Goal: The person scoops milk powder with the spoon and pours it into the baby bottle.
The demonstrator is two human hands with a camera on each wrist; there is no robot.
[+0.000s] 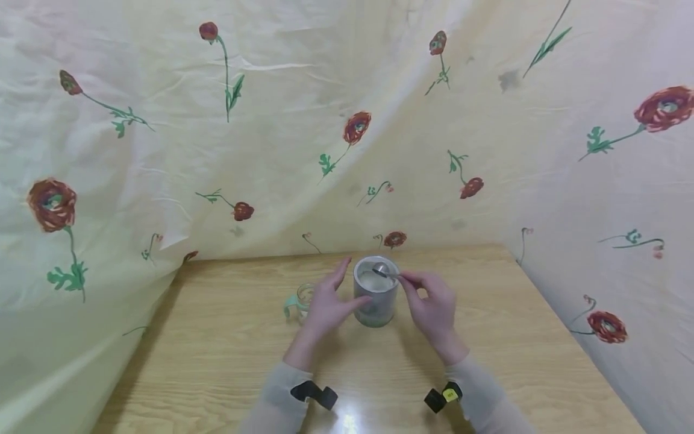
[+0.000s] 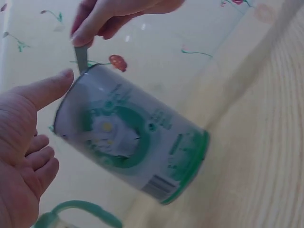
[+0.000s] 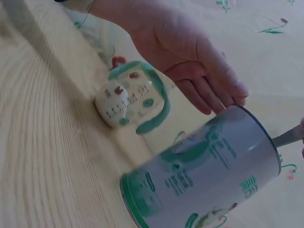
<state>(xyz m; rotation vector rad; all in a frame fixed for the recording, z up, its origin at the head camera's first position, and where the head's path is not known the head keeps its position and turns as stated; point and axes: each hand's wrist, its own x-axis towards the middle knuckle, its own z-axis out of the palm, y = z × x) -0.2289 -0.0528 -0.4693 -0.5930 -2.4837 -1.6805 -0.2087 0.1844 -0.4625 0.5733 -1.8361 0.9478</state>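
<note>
A tall white-and-green can (image 1: 375, 310) stands upright on the table, its top uncovered and something pale visible inside. My right hand (image 1: 435, 302) pinches the handle of a metal spoon (image 1: 381, 270), whose bowl is over the can's mouth in the head view. The spoon's handle (image 2: 81, 60) crosses the rim in the left wrist view. My left hand (image 1: 328, 306) is at the can's left side, fingers extended and thumb near the upper wall. Just left of that hand, partly hidden by it, stands a small clear baby bottle (image 3: 130, 100) with green handles and printed markings.
The light wooden table (image 1: 228, 355) ends at a pale cloth (image 1: 282, 120) with printed red flowers, hanging behind it and along both sides. The can and bottle stand towards the table's back edge.
</note>
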